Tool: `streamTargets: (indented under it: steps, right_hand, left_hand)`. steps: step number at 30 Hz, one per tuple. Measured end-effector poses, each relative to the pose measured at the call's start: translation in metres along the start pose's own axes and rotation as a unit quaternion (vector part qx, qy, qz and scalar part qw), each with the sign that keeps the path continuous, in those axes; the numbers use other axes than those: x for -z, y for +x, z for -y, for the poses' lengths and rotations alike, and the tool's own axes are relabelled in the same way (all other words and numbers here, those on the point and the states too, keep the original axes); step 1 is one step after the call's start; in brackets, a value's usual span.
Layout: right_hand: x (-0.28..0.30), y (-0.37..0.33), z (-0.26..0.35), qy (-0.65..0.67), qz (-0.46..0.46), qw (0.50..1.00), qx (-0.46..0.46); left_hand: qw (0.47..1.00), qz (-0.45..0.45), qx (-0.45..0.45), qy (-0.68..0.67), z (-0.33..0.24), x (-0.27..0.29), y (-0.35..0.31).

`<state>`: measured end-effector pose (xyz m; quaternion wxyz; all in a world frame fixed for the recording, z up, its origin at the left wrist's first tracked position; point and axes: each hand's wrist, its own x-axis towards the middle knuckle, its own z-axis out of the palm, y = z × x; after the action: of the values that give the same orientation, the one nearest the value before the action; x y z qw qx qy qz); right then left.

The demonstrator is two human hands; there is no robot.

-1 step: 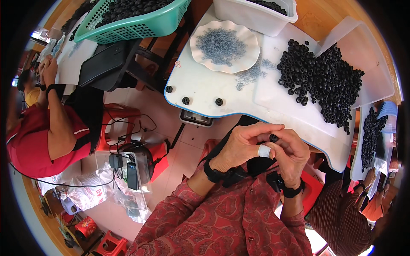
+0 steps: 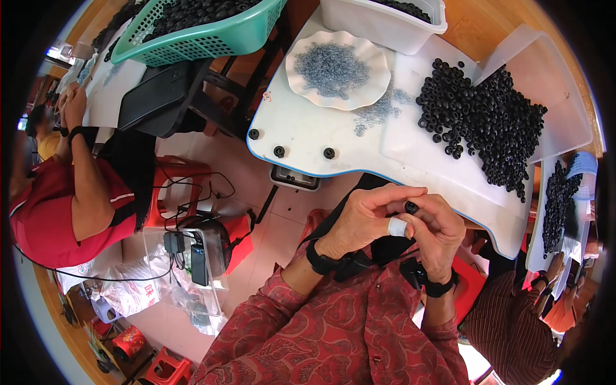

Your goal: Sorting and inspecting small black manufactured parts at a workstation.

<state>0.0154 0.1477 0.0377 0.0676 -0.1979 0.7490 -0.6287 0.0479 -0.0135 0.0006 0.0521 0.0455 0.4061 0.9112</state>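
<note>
My two hands meet above my lap, just off the near edge of the white table (image 2: 295, 144). Pinched in the fingertips is a small black ring-shaped part (image 2: 411, 207). My left hand (image 2: 366, 215) has its fingers curled around one side of that part, and white tape wraps its thumb. From the other side, the bent fingers and thumb of my right hand (image 2: 439, 231) close on the same part. The lower side of the part is hidden by the fingers. Three similar black parts, one of them a black ring (image 2: 329, 153), sit along the table's near left edge.
A scalloped white plate (image 2: 378, 90) holds many small clear rings, some spilled beside it. To its right lies a heap of black rings (image 2: 487, 119) by a tipped clear bin (image 2: 552, 83). A green basket (image 2: 250, 32) stands back left. Co-workers sit left and right.
</note>
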Motion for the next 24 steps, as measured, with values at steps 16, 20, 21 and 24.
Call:
streamTargets:
  steps: [16, 20, 21, 24]
  right_hand:
    - [-0.004, 0.004, 0.007, 0.141, -0.001, 0.988, -0.063]
    - [-0.003, 0.001, 0.004, 0.188, 0.010, 0.980, -0.065]
    - [-0.001, 0.000, 0.004, 0.188, 0.016, 0.980, -0.066]
    - [-0.003, 0.000, 0.006, 0.197, 0.012, 0.978, -0.064]
  left_hand:
    - [0.997, 0.008, -0.048, 0.052, 0.001, -0.006, 0.000]
    - [0.999, 0.021, -0.014, 0.037, 0.001, -0.004, -0.003]
    - [0.999, 0.024, -0.005, 0.025, 0.001, -0.004, -0.003]
    - [0.998, 0.018, -0.036, 0.041, 0.001, -0.006, -0.005]
